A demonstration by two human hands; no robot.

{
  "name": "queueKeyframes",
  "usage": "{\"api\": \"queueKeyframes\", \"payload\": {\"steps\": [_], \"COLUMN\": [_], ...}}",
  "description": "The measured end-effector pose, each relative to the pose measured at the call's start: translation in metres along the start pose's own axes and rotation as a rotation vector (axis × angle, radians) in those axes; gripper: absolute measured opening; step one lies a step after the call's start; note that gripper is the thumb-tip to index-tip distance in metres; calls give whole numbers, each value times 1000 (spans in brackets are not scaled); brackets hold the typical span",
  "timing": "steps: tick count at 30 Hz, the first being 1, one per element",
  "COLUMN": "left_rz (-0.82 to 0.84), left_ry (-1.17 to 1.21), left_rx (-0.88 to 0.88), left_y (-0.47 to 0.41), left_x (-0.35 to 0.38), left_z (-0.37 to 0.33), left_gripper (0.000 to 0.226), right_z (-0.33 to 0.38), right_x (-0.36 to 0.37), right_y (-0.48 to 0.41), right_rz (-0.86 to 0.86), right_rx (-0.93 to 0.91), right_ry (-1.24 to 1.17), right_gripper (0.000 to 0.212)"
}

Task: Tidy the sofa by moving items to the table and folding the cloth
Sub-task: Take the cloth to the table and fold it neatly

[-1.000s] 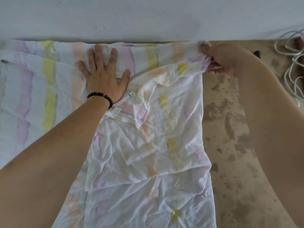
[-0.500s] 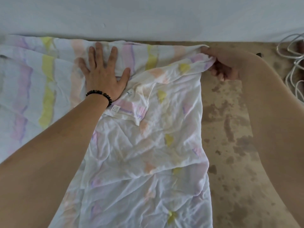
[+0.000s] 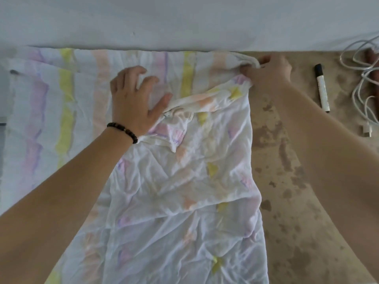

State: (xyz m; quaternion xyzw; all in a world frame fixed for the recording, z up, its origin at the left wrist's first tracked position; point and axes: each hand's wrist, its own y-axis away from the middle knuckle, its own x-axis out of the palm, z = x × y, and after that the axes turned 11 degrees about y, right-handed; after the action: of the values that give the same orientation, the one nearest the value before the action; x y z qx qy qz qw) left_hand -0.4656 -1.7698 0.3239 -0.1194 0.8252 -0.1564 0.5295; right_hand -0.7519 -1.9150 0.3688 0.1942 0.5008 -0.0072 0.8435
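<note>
A thin white cloth (image 3: pixel 184 181) with pastel yellow, pink and purple stripes lies spread over the mottled brown sofa seat (image 3: pixel 287 212), partly folded over itself. My left hand (image 3: pixel 133 101), with a black bead bracelet on the wrist, rests on the cloth with fingers slightly lifted and apart, beside a folded-in corner. My right hand (image 3: pixel 270 68) pinches the cloth's far right corner near the back edge of the seat.
A black-capped white marker (image 3: pixel 322 88) lies on the seat right of my right hand. A coiled white cable (image 3: pixel 361 85) with a plug sits at the far right. A pale wall (image 3: pixel 184 21) runs along the back.
My left hand has gone from pressing flat to lifting its fingers. My right hand stays on the far corner and has bunched it. The view has shifted, and the marker now shows.
</note>
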Motion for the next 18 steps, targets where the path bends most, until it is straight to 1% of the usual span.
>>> {"api": "queueKeyframes", "payload": {"steps": [1, 2, 3, 4, 5, 6, 8, 9, 10, 11, 13, 14, 16, 17, 18], "left_rz": [-12, 26, 91, 167, 234, 277, 305, 294, 266, 222, 55, -38, -149, -184, -224], "left_ry": [46, 75, 85, 75, 59, 51, 84, 136, 205, 283, 363, 328, 211, 195, 234], "left_rx": [115, 217, 296, 348, 385, 423, 450, 397, 285, 129, -212, -365, -584, -682, -755], "left_y": [8, 17, 27, 35, 41, 45, 46, 43, 36, 27, 3, -13, -41, -53, -62], "left_x": [-4, -8, -12, -16, -18, -21, -29, -33, -37, -42, -53, -58, -68, -73, -74], "left_z": [-2, -5, -7, -8, -8, -6, -2, -1, -1, 2, 18, 33, 69, 86, 98], "left_gripper": [52, 54, 57, 58, 54, 45, 30, 29, 32, 35, 40, 44, 44, 38, 38], "right_z": [1, 0, -2, -5, -7, -9, -9, -6, -2, 3, 19, 29, 46, 51, 55], "right_x": [3, 4, 5, 6, 6, 6, 3, 0, -3, -6, -7, -6, -3, 1, 5], "right_y": [2, 4, 5, 5, 7, 8, 10, 9, 9, 8, 6, 7, 8, 9, 10], "right_rz": [41, 68, 80, 71, 55, 37, -10, -36, -46, -32, 53, 87, 120, 122, 118], "right_rx": [45, 89, 111, 114, 116, 114, 116, 123, 132, 133, 111, 103, 107, 108, 93], "right_ry": [-113, -214, -263, -243, -196, -148, -128, -152, -195, -256, -420, -526, -767, -839, -848], "right_gripper": [47, 45, 37, 25, 16, 13, 19, 22, 24, 25, 21, 18, 17, 19, 19]}}
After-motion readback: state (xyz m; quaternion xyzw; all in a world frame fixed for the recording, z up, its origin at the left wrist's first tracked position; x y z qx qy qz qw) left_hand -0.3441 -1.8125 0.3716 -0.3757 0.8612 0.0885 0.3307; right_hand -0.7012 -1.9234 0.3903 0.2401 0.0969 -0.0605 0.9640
